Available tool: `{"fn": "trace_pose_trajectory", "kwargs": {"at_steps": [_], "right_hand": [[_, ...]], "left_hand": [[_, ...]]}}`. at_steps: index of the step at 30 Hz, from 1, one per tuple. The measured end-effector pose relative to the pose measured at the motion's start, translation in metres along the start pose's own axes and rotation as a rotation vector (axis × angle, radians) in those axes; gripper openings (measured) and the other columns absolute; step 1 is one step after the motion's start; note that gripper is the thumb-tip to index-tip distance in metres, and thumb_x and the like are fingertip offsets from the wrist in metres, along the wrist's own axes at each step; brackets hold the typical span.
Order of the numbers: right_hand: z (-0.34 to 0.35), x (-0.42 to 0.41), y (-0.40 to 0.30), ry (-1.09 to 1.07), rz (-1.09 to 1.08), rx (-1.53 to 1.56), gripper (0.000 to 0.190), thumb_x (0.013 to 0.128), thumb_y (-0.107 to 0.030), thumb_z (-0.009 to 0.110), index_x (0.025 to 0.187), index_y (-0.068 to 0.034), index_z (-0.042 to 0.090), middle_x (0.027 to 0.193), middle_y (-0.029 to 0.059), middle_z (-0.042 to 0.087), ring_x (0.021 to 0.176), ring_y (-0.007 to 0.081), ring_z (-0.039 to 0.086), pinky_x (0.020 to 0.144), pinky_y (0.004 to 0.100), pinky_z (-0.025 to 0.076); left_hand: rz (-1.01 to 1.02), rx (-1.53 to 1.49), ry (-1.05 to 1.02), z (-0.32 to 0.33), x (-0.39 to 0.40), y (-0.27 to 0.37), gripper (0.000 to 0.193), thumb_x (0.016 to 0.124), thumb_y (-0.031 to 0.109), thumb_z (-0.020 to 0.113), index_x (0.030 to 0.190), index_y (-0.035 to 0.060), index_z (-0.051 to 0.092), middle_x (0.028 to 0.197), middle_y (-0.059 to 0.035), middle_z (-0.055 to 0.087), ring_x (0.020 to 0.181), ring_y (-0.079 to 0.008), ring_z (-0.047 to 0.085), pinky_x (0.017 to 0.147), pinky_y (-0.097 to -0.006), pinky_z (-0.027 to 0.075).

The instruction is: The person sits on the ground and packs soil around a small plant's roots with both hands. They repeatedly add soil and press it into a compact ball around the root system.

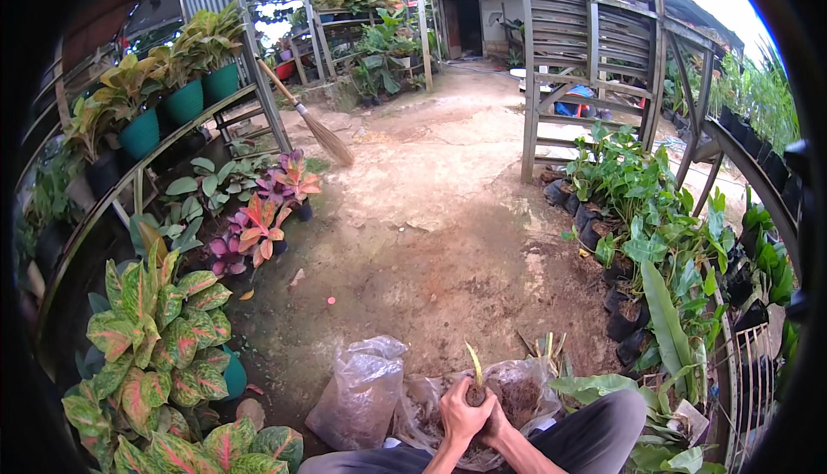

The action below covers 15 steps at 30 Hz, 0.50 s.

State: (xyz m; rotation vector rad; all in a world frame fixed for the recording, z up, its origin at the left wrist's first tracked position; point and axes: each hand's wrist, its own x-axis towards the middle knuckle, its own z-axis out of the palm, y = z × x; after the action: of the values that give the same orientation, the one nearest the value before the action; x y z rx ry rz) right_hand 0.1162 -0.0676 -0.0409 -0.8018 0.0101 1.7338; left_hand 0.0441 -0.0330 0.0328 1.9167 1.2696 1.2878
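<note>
My left hand [464, 409] and my right hand [496, 423] are cupped together around a small dark root ball [475, 396]. A single narrow yellow-green shoot [475, 363] rises upright from it. Both hands are over an open clear plastic bag [420, 409] that holds brown, fibrous potting mix [517, 391]. Touching its left side stands another clear plastic bag [365, 387], with its top crumpled. Cut plant stems [549, 348] lie behind the open bag, at its right. The undersides of my hands and the lower part of the root ball are hidden.
Potted aglaonemas [155, 345] crowd the left, beside a teal pot [234, 374]. Leafy plants in black polybags [623, 325] line the right, near a long broad leaf [669, 329]. A stick broom [323, 135] leans against a metal post farther off. My bent knee [620, 416] is at the right.
</note>
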Motion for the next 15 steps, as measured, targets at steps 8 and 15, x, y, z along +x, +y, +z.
{"fn": "trace_pose_trajectory", "kwargs": {"at_steps": [8, 15], "right_hand": [[0.005, 0.018, -0.015, 0.142, -0.406, -0.686, 0.044, 0.101, -0.034, 0.054, 0.131, -0.002, 0.056, 0.125, 0.0078, 0.061, 0.111, 0.0149, 0.058, 0.089, 0.0332, 0.052], [0.012, 0.011, -0.015, 0.076, -0.402, -0.513, 0.035, 0.1, -0.02, 0.059, 0.129, -0.001, 0.058, 0.122, 0.0061, 0.063, 0.113, 0.0136, 0.059, 0.096, 0.0262, 0.046]], "left_hand": [[-0.461, -0.502, 0.226, -0.006, 0.01, -0.044, 0.032, 0.078, 0.016, 0.072, 0.101, -0.0061, 0.064, 0.091, -0.0124, 0.068, 0.083, -0.0204, 0.063, 0.079, -0.0343, 0.05], [-0.605, -0.615, 0.327, -0.006, 0.008, -0.056, 0.035, 0.084, 0.016, 0.072, 0.109, -0.0066, 0.062, 0.105, -0.0126, 0.065, 0.095, -0.0187, 0.059, 0.085, -0.0331, 0.047]]}}
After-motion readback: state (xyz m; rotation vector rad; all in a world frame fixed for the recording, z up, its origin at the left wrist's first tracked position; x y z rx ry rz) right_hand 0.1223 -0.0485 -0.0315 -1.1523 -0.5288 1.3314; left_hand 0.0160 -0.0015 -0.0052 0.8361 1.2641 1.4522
